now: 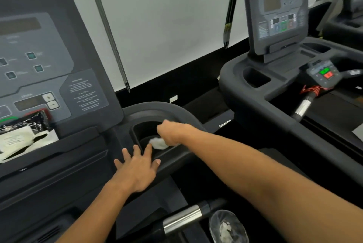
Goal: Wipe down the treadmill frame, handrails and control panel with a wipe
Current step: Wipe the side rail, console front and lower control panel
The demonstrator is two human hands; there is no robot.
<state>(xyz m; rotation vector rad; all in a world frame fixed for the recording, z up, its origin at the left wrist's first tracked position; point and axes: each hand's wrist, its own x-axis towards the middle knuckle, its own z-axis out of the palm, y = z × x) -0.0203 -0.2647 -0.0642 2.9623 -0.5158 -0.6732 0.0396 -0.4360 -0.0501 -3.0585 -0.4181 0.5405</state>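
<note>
My right arm reaches out long across the cup holder (145, 130) of the treadmill I stand on, the forearm sloping down into it, and my right hand (172, 132) is bent at the wrist with its fingers curled tight round one crumpled white wipe (159, 143) — the wad sits low inside the cup holder, pressed against its near wall. My left hand (137, 170) lies flat just on the near side of the cup holder, palm down on the dark frame, fingers straight and spread apart, holding nothing; the fingertips come up to the cup holder's near rim and the thumb rests on the ledge beside it. Left of the cup holder rises the control panel (39, 62) (its small print is too blurred for me to read), and on the ledge below that panel, well left of the cup holder, lies one opened pack of wipes (21, 136), dark wrapper with white sheets showing. On the near side of the cup holder, below my arms, one handrail (182, 219) with a shiny metal grip juts out, and just right of it sits one clear bag (227, 227) with white scraps in it. Far to the right of the cup holder stands a second treadmill (279, 77) — two machines plainly in view, two hands, one wipe in use.
</note>
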